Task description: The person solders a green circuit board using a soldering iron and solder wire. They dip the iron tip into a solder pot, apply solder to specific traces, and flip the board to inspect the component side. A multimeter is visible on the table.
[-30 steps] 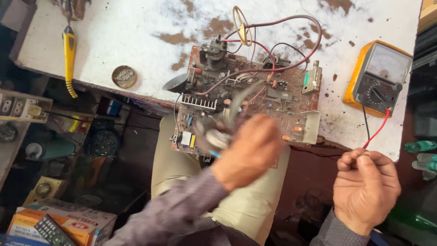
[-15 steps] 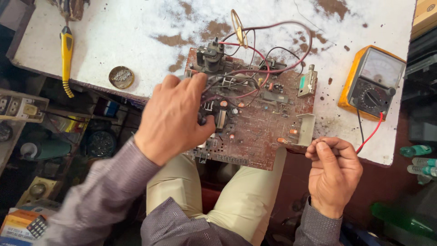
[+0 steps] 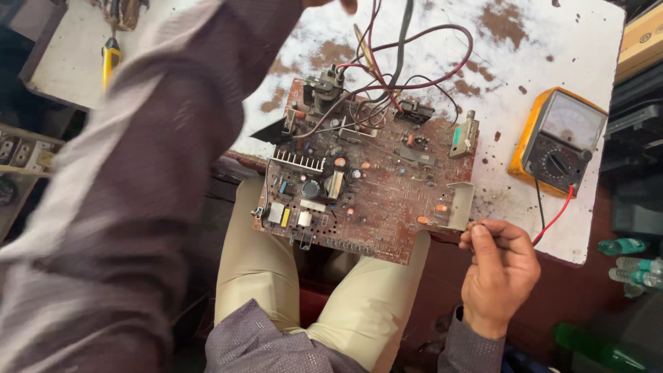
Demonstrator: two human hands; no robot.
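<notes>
A brown circuit board (image 3: pixel 387 200) crowded with parts rests half on the worn white table (image 3: pixel 552 41) and half over my lap. Red and black wires (image 3: pixel 442 76) loop up from its far end. My right hand (image 3: pixel 501 269) sits at the board's near right corner, fingers pinched on the red and black test leads (image 3: pixel 552 214) that run to a yellow analogue meter (image 3: pixel 559 141). My left arm, in a purple sleeve (image 3: pixel 138 173), is raised and blurred across the left. Only a fingertip of my left hand (image 3: pixel 331 4) shows at the top edge, near the wires.
A yellow-handled screwdriver (image 3: pixel 109 59) lies at the table's far left. Green bottles (image 3: pixel 625 245) lie on the right below the table edge. A cardboard box (image 3: pixel 642 38) stands at the top right. Cluttered parts sit on a shelf at the left (image 3: pixel 21 155).
My left hand has lifted off the board and swung up out of the top of the view. The board now lies uncovered. My right hand stays at the board's corner with the leads.
</notes>
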